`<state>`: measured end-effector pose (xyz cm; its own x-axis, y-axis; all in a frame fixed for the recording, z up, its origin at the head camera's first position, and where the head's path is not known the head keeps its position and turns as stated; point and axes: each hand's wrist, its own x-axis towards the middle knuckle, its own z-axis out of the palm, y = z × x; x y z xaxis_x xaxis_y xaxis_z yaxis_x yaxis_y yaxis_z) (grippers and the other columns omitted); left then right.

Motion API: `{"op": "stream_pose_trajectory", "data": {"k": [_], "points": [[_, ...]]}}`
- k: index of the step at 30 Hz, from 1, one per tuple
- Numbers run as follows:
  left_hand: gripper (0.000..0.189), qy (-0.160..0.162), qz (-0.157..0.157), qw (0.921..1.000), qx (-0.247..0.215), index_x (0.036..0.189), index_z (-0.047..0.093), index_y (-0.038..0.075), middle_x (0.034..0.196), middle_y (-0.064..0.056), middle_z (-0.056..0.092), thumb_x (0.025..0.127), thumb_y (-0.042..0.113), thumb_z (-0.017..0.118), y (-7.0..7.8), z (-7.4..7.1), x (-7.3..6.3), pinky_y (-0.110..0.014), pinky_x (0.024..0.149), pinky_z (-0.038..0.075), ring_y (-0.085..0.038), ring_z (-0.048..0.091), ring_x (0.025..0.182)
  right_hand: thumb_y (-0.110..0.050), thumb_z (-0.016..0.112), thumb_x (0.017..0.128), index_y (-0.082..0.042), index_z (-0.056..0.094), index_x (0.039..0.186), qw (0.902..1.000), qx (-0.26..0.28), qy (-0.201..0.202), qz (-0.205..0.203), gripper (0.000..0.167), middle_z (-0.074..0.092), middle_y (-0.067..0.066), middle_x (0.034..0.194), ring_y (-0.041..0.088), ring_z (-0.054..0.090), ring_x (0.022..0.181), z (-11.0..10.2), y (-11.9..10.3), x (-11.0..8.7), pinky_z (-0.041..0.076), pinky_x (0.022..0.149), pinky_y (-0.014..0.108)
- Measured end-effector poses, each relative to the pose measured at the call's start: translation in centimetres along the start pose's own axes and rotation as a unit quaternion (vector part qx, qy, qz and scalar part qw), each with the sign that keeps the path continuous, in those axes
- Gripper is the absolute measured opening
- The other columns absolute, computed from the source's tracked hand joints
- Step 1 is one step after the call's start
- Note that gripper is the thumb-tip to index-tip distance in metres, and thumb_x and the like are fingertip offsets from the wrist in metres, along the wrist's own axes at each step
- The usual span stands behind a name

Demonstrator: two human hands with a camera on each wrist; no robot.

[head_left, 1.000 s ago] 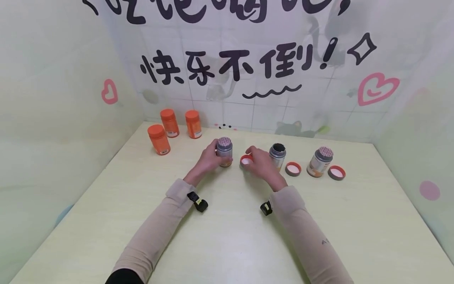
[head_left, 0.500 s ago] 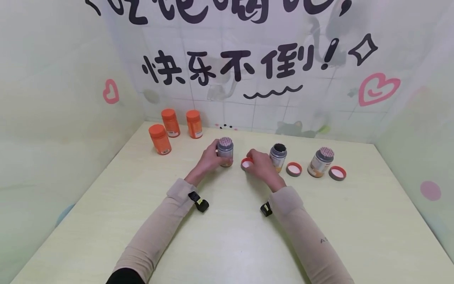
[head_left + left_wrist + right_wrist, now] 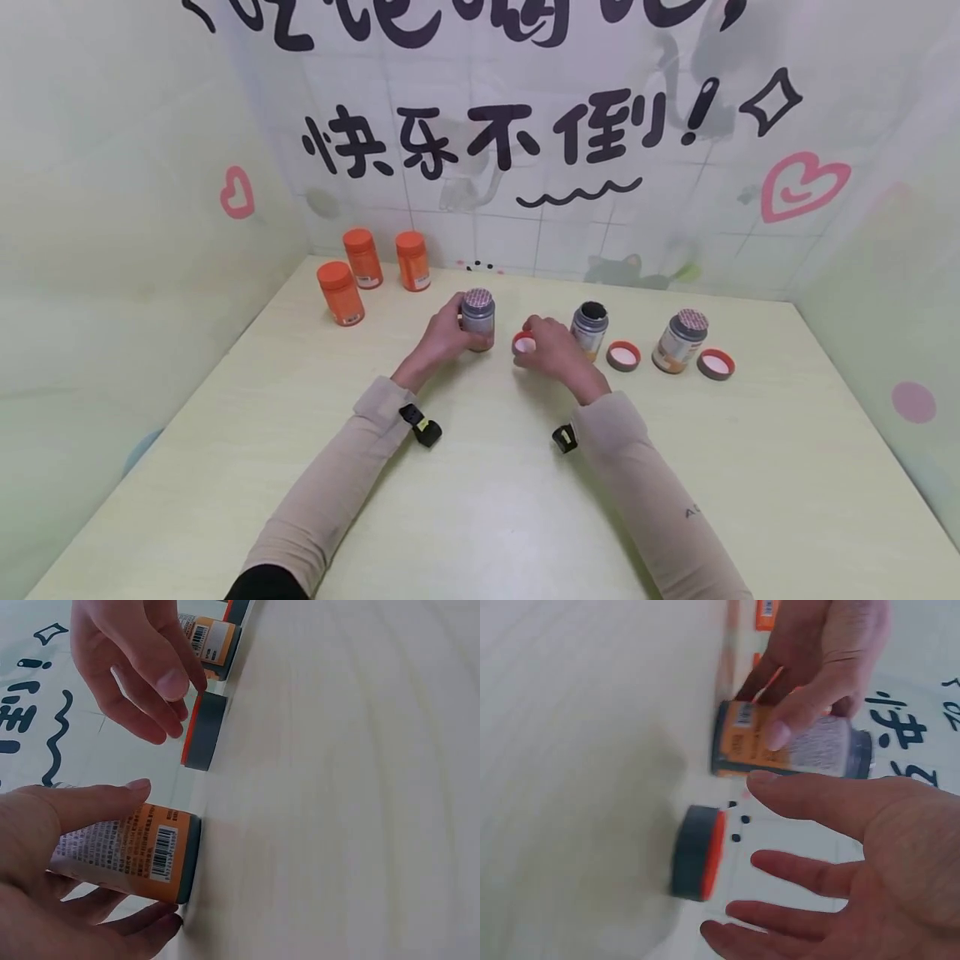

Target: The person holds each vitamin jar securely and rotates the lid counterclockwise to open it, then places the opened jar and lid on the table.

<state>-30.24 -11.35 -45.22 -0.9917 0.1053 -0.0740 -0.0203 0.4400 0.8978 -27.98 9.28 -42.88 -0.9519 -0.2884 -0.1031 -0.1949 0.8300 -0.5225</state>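
In the head view my left hand point(image 3: 444, 337) grips a grey jar point(image 3: 478, 312) with a patterned seal over its mouth. The jar stands upright on the table; its orange and white label and barcode show in the left wrist view. Just to its right lies a lid point(image 3: 524, 342), red-rimmed with a white inside facing up. My right hand point(image 3: 557, 353) is beside this lid, thumb and fingers spread around it. In the right wrist view the fingers point(image 3: 799, 874) appear apart from the lid point(image 3: 697, 853), with nothing held between them.
Right of my right hand stands a jar with a dark mouth point(image 3: 590, 329), with a second lid point(image 3: 623, 356) beside it. Further right are a sealed jar point(image 3: 680, 341) and a third lid point(image 3: 716, 364). Three orange jars point(image 3: 341, 294) stand back left, near the printed wall point(image 3: 442, 242).
The right hand's fingers have loosened and spread slightly at the lid. The left hand keeps its grip on the jar, and the jars and lids stay in place.
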Motion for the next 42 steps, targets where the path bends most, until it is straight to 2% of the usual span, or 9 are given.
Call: {"op": "stream_pose_trajectory", "data": {"k": [7,11,16,19,23,26,30,34,42], "points": [[0.095,0.002,0.003,1.0000,0.002,0.159,0.029,0.018,0.163,-0.017,0.037,0.081,0.001,0.081,2.0,-2.8,-0.6,-0.057,0.120,0.038,-0.041,0.036,0.151,-0.026,0.068,0.097,-0.002,0.057,0.137,0.9995,0.005,0.017,-0.025,0.048,0.065,0.019,0.130,0.032,0.058,0.108,-2.7,-2.0,-2.2,0.052,0.096,0.046],[0.076,0.097,0.043,0.9937,-0.035,0.155,0.037,0.012,0.158,-0.017,0.044,0.088,0.001,0.071,2.8,-5.6,-1.1,-0.053,0.119,0.041,-0.036,0.042,0.148,-0.026,0.065,0.100,-0.005,0.060,0.135,0.9975,0.029,0.025,-0.060,0.041,0.065,0.015,0.137,0.032,0.061,0.122,-3.9,-3.2,-3.9,0.051,0.105,0.049],[0.062,0.291,0.073,0.9524,-0.053,0.148,0.040,0.012,0.151,-0.008,0.049,0.091,0.005,0.063,1.5,-9.7,-2.0,-0.040,0.106,0.048,-0.028,0.049,0.129,-0.025,0.065,0.101,-0.006,0.064,0.129,0.9934,0.033,0.038,-0.103,0.034,0.068,0.013,0.131,0.032,0.063,0.122,-4.4,-3.8,-6.2,0.052,0.105,0.049],[0.068,0.363,0.052,0.9303,-0.018,0.151,0.035,0.015,0.155,-0.006,0.041,0.091,0.012,0.067,-0.6,-12.0,-2.6,-0.039,0.109,0.044,-0.026,0.040,0.135,-0.023,0.065,0.101,-0.007,0.066,0.125,0.9909,0.017,0.051,-0.123,0.029,0.070,0.011,0.126,0.030,0.065,0.117,-4.5,-3.3,-7.5,0.054,0.101,0.048],[0.088,0.341,0.001,0.9398,-0.014,0.160,0.018,0.019,0.167,-0.005,0.023,0.092,0.029,0.073,-3.5,-14.4,-2.9,-0.043,0.126,0.031,-0.026,0.020,0.155,-0.016,0.062,0.101,-0.006,0.067,0.123,0.9880,-0.009,0.071,-0.137,0.025,0.072,0.010,0.124,0.029,0.066,0.116,-4.5,-1.7,-8.9,0.054,0.099,0.049],[0.102,0.283,-0.043,0.9571,-0.042,0.163,0.005,0.022,0.172,-0.007,0.013,0.091,0.036,0.076,-5.0,-15.6,-2.6,-0.049,0.127,0.029,-0.030,0.020,0.158,-0.010,0.059,0.099,-0.007,0.067,0.124,0.9862,-0.027,0.082,-0.141,0.026,0.072,0.008,0.124,0.029,0.067,0.113,-4.3,-0.4,-9.8,0.056,0.095,0.048],[0.105,0.225,-0.083,0.9691,-0.057,0.164,0.000,0.019,0.172,-0.015,0.016,0.092,0.034,0.076,-6.2,-16.3,-2.2,-0.053,0.126,0.030,-0.037,0.025,0.155,-0.008,0.060,0.097,-0.011,0.069,0.120,0.9839,-0.046,0.089,-0.148,0.025,0.073,0.006,0.122,0.028,0.068,0.109,-4.1,1.1,-10.7,0.058,0.089,0.045],[0.095,0.191,-0.083,0.9757,-0.067,0.164,0.004,0.011,0.170,-0.017,0.021,0.097,0.027,0.071,-7.2,-16.2,-1.6,-0.051,0.128,0.025,-0.035,0.026,0.156,-0.005,0.062,0.095,-0.011,0.071,0.116,0.9817,-0.068,0.097,-0.149,0.024,0.074,0.007,0.119,0.028,0.068,0.103,-4.1,2.7,-11.6,0.057,0.083,0.043],[0.076,0.191,-0.069,0.9768,-0.068,0.160,0.019,0.007,0.165,-0.016,0.031,0.101,0.020,0.064,-7.7,-15.9,-0.8,-0.051,0.128,0.028,-0.034,0.031,0.152,-0.002,0.064,0.092,-0.008,0.072,0.116,0.9795,-0.073,0.108,-0.153,0.025,0.077,0.008,0.112,0.030,0.072,0.100,-4.9,4.8,-11.7,0.059,0.082,0.046]]}}
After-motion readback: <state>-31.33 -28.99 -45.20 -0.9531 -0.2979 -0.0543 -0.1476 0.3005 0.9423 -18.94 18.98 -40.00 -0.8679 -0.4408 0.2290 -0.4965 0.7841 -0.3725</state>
